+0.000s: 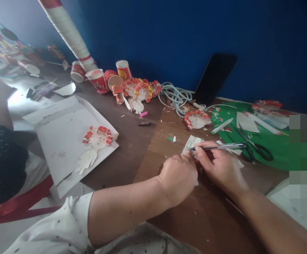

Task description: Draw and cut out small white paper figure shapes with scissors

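1 black phone (215, 78) against a blue wall (155, 35), pale cable (179, 97) beside it, scissors (264, 151) on a green sheet (280, 150)

We have our left arm (127, 203) stretched in from the bottom left, and our left hand (179, 177) is back side up with fingers curled. Our right arm (277, 218) slants from the bottom right, and our right hand (220, 167) pinches close by.

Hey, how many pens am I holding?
1: the pen in your right hand, its tip at the paper by your left hand. Anything under your hands is hidden.
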Demonstrator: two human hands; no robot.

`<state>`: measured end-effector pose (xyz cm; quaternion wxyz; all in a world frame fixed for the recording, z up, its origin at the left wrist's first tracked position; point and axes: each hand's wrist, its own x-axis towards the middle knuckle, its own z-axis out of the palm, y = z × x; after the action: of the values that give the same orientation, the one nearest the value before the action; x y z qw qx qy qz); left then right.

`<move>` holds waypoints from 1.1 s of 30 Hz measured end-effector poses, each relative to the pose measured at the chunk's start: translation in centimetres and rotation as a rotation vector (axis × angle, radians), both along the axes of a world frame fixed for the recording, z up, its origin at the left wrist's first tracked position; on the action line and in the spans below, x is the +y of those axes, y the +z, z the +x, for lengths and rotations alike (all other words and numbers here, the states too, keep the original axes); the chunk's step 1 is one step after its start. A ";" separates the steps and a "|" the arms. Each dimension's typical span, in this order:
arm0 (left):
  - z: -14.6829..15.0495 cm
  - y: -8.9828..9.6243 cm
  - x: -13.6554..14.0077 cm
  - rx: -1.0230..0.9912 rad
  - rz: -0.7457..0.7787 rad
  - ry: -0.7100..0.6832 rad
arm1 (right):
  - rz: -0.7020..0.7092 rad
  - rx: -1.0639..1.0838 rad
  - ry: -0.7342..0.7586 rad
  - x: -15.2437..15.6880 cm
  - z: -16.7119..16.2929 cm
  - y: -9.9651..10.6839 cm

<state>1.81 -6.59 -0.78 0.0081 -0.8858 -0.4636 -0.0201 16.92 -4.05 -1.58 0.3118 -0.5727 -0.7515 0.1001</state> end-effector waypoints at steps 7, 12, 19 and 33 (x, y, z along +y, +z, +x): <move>-0.1 0.1 0.0 0.016 -0.008 -0.001 | -0.002 0.003 -0.004 0.0 0.1 -0.2; -0.1 -0.1 0.0 0.016 0.003 -0.009 | -0.001 0.004 -0.016 0.1 0.2 -0.3; -0.1 -0.2 -0.2 0.008 0.015 -0.006 | 0.007 0.026 -0.035 0.2 0.4 -0.5; 0.0 -0.2 -0.1 -0.005 0.023 0.010 | -0.001 0.044 -0.034 0.1 0.3 -0.5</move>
<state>1.85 -6.74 -0.95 0.0172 -0.8832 -0.4678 -0.0277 17.22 -3.91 -2.11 0.3297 -0.5832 -0.7345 0.1079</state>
